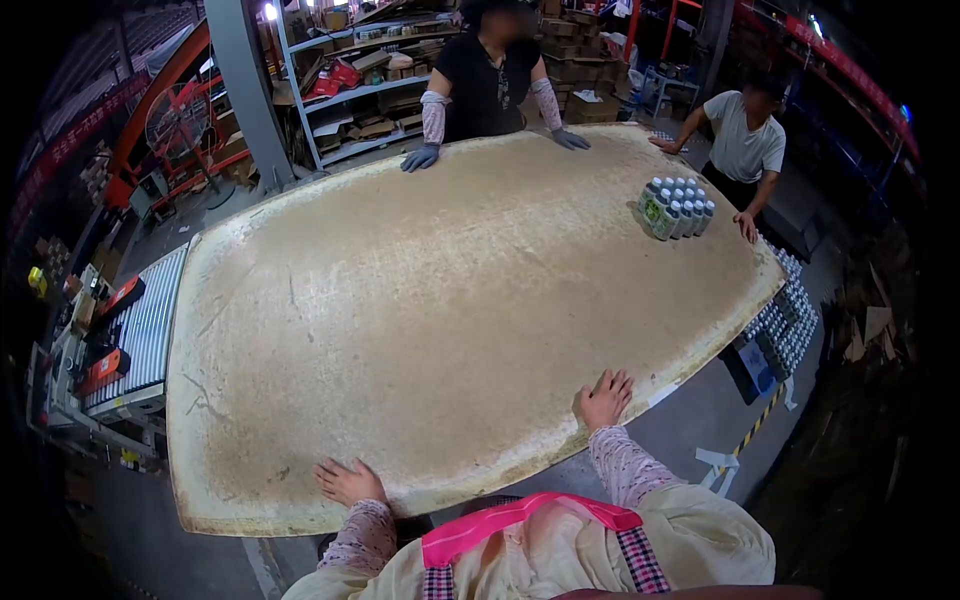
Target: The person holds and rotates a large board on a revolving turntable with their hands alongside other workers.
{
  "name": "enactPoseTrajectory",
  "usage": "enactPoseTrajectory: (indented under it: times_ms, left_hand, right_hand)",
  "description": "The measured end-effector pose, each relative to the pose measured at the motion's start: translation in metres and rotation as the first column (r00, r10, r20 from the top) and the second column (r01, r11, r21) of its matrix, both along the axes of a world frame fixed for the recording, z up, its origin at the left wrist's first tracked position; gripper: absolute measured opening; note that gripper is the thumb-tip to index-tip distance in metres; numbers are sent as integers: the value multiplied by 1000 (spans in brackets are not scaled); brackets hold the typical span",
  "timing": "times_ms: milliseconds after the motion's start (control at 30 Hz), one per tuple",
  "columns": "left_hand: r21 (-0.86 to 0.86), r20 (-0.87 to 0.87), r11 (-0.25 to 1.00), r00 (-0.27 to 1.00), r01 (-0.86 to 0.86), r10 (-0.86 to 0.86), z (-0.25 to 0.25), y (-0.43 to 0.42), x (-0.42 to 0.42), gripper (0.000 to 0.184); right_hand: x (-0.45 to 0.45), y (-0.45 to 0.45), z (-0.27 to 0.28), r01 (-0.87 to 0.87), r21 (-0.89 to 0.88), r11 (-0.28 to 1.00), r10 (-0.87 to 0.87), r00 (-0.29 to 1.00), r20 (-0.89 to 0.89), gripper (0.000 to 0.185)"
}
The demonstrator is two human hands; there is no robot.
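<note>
My left hand (350, 483) lies flat on the near left edge of a large worn tabletop (430, 300), its fingers spread and nothing in them. Farther right along the same edge, my right hand (606, 399) also rests palm down with fingers apart, holding nothing. A block of small bottles (676, 208) with pale caps and green labels stands upright at the far right of the table, well away from both my hands.
Across the table a person (490, 85) in grey gloves leans on the edge. Another person (745, 140) stands at the right, near the bottles. A roller conveyor (148, 325) adjoins the left end. Many more bottles (790, 315) stand low beyond the right edge. Shelves (365, 85) line the back.
</note>
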State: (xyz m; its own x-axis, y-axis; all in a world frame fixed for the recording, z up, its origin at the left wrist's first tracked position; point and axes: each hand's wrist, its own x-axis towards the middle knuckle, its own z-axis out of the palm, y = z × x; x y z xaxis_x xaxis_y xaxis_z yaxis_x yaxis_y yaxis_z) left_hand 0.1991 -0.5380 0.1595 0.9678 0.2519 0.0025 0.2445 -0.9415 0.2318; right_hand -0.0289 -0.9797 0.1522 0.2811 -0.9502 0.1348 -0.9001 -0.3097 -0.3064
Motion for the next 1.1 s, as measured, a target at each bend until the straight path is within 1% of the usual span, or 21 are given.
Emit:
enactPoseTrajectory:
  times_ms: [133, 300, 733, 833, 1100]
  left_hand:
    - [-1, -10, 1000, 1000, -1, 1, 5, -2, -1, 74]
    - [-13, -38, 1000, 999, -10, 10, 11, -4, -1, 74]
    - [-9, -41, 1000, 999, -7, 6, 10, -3, -1, 75]
    - [-8, -56, 1000, 998, -9, 9, 12, -3, -1, 75]
    - [-14, -52, 1000, 999, -17, 16, 11, -3, 0, 75]
  right_hand:
    - [1, -1, -2, -2, -28, 1000, 2, 1000, 0, 75]
    - [0, -1, 0, -4, -3, 1000, 4, 1000, -12, 76]
    - [0, 1, 3, -10, 8, 1000, 10, 1000, 0, 81]
    - [-1, 1, 3, -13, 10, 1000, 13, 1000, 19, 81]
    - [0, 0, 2, -9, -2, 1000, 9, 1000, 0, 79]
